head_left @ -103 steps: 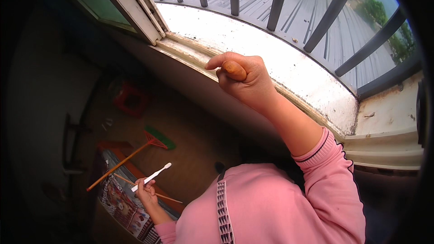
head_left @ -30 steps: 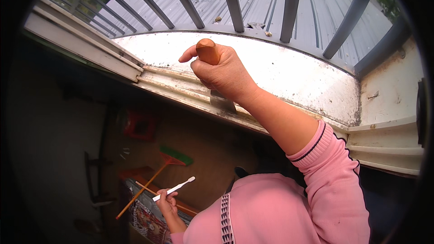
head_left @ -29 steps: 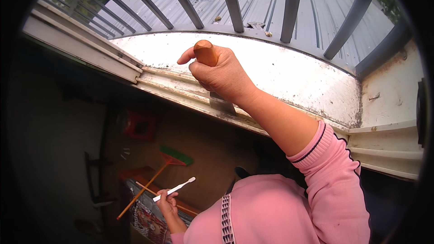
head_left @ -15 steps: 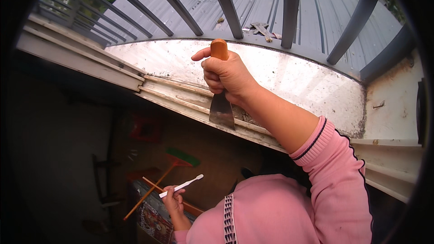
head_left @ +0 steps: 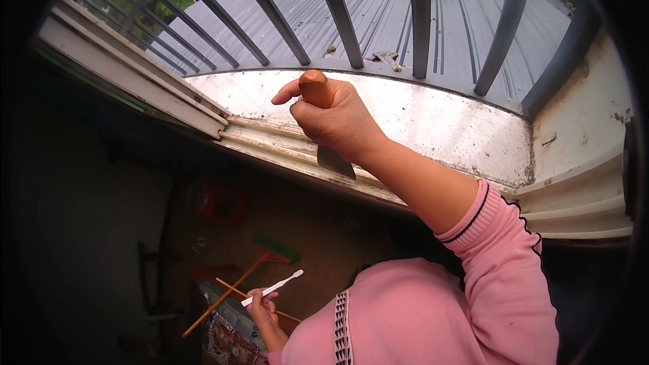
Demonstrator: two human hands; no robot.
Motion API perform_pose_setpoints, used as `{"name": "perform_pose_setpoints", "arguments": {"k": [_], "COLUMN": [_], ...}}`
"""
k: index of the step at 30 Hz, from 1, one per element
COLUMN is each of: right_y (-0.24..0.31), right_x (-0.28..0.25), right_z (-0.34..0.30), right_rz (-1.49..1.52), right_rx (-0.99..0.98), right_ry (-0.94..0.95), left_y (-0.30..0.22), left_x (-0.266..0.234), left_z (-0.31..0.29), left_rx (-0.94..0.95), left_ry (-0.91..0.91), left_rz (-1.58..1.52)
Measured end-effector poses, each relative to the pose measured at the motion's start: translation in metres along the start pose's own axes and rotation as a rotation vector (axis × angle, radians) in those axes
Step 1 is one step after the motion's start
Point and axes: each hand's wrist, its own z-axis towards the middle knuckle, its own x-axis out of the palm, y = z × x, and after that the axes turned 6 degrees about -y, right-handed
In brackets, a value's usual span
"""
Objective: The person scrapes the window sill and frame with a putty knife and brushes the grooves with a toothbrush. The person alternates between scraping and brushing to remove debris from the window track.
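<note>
My right hand [head_left: 336, 116] is closed round the wooden handle of a putty knife [head_left: 336, 162], its index finger sticking out to the left. The blade points down at the dirty window track [head_left: 270, 142]; whether its edge touches the track I cannot tell. Lower down, indoors, my left hand [head_left: 261, 306] is closed on a white toothbrush [head_left: 273, 288], bristle end up and to the right. A thin wooden stick [head_left: 233, 288] crosses the same hand and seems held with it; part of it is hidden by the fingers.
Grey metal bars [head_left: 331, 13] stand beyond the white, speckled sill [head_left: 433, 118], with a ribbed metal roof [head_left: 385, 0] outside. A sliding window frame [head_left: 135, 71] lies left. A green-headed broom [head_left: 277, 249] and a red stool [head_left: 222, 204] are in the dim room below.
The view has shifted and tilted a little. The putty knife's handle now leans more toward me, and less of its blade shows. My left hand still holds the toothbrush.
</note>
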Motion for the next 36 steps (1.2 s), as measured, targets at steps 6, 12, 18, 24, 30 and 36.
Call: {"name": "perform_pose_setpoints", "arguments": {"k": [6,12,18,24,30,36], "right_y": [-0.026,-0.041,-0.038,-0.002,-0.015,-0.03], "right_x": [-0.021,-0.041,-0.043,-0.015,-0.008,-0.021], "right_z": [0.007,0.025,0.023,0.015,0.022,0.013], "right_rz": [0.128,0.359,0.439,0.253,0.172,0.083], "right_rx": [0.178,0.325,0.337,0.119,-0.092,0.037], "right_ry": [-0.101,-0.121,-0.051,0.024,-0.029,0.002], "left_y": [0.0,0.001,-0.002,-0.012,-0.007,-0.001], "left_x": [0.005,0.015,0.043,0.055,0.06,0.061], "left_z": [-0.002,-0.007,-0.012,-0.014,-0.017,-0.017], "left_rx": [-0.05,-0.081,-0.083,-0.046,-0.051,-0.09], "left_ry": [0.027,0.044,0.104,0.075,0.085,0.105], "left_rz": [0.044,0.103,0.125,0.171,0.179,0.213]}}
